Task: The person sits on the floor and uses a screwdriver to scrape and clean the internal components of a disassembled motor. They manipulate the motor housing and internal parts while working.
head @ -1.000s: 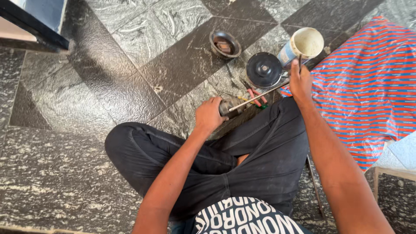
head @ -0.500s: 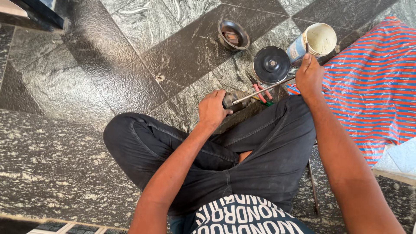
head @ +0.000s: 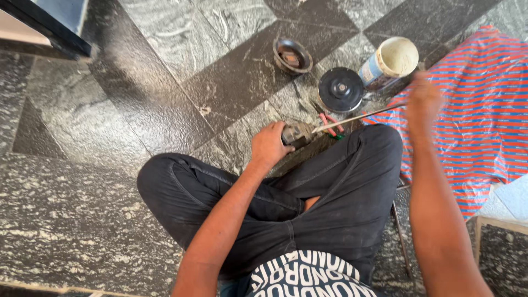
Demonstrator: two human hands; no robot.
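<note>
The left hand (head: 268, 146) grips a heavy-looking, rigid metal part (head: 297, 133) beside the knee, while the blurred right hand (head: 423, 102), at two o'clock, seems closed on its thin stiff rod (head: 357, 116).

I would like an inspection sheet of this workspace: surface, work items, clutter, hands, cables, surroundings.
Surface: polished stone floor in grey and black slabs; the person sits cross-legged on it.
Work items: small dark metal part on the floor with a thin metal rod running from it.
Clutter: dark round disc, small metal bowl, pale tub, red-handled tools.
Hands: left hand grips the metal part; right hand is at the rod's far end, blurred, grip unclear.
Cables: nothing seen.
Surroundings: red and blue striped cloth at right; dark furniture edge top left.
</note>
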